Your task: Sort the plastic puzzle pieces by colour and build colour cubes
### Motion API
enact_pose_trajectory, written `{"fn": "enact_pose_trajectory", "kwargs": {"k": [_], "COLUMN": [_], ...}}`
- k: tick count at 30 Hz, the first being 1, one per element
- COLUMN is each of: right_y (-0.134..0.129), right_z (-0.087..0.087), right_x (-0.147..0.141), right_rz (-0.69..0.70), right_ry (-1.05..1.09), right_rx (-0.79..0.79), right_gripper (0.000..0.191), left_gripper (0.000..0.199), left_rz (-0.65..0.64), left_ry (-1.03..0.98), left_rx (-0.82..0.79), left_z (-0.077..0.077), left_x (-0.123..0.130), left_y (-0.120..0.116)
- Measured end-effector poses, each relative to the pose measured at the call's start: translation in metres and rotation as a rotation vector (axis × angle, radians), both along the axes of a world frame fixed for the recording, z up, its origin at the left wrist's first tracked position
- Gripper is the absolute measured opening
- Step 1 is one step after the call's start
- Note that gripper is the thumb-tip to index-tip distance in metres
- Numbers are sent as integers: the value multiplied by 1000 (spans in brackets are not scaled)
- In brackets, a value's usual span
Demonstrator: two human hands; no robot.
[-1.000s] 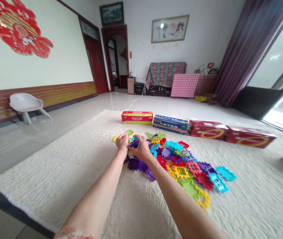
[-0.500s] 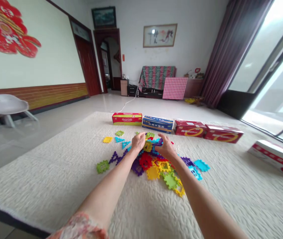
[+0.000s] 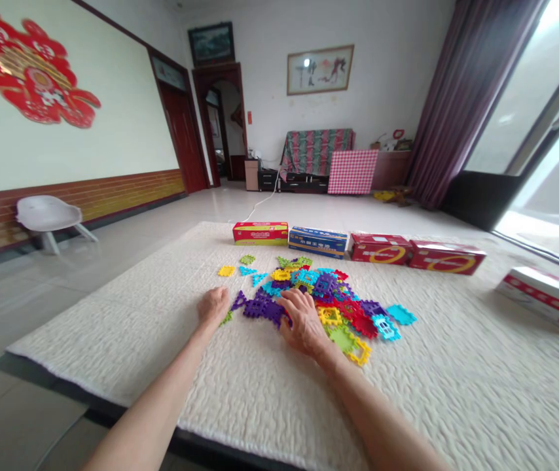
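Note:
My left hand (image 3: 213,305) is at the left edge of the scattered plastic pieces, its fingers curled above a green piece (image 3: 226,318); what it holds, if anything, is hidden. Over the front of the pile lies my right hand (image 3: 302,320), fingers spread and bent, touching purple pieces (image 3: 263,307). Around it are a yellow frame piece (image 3: 329,316), a red piece (image 3: 364,323), a green square (image 3: 343,339) and a light blue piece (image 3: 401,314). A yellow piece (image 3: 226,271) lies apart at the back left.
Behind the pieces, a red-and-green box (image 3: 260,234), a blue box (image 3: 317,243) and two red boxes (image 3: 380,249) stand in a row on the cream quilted mat (image 3: 127,307). A white-and-red box (image 3: 547,301) sits at the right. A pale chair (image 3: 48,214) stands at the left.
My left hand has moved left, away from the pile's middle, and its fingers have curled. My right hand has come down and nearer onto the front pieces. The view has shifted slightly.

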State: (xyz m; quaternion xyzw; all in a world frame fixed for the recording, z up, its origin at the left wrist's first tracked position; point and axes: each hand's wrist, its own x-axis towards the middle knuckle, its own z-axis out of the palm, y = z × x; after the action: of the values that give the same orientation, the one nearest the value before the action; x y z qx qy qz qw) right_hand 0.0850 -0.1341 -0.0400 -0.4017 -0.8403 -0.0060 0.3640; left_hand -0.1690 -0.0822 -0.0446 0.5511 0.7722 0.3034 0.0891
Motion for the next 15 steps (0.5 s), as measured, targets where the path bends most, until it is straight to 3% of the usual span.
{"fn": "enact_pose_trajectory", "kwargs": {"k": [6, 10, 15], "right_y": [-4, -4, 5], "right_z": [-5, -7, -10], "right_x": [8, 12, 13], "right_rz": [-50, -51, -97], "right_ry": [-48, -63, -28], "right_rx": [-88, -123, -106], "right_gripper": [45, 63, 59], "left_gripper": [30, 30, 32], "left_rz": [-55, -85, -71], "left_ry": [-1, -58, -152], "left_rx": [65, 139, 237], "left_z": [-14, -12, -5], "left_x": [47, 77, 98], "left_y": [10, 24, 39]}}
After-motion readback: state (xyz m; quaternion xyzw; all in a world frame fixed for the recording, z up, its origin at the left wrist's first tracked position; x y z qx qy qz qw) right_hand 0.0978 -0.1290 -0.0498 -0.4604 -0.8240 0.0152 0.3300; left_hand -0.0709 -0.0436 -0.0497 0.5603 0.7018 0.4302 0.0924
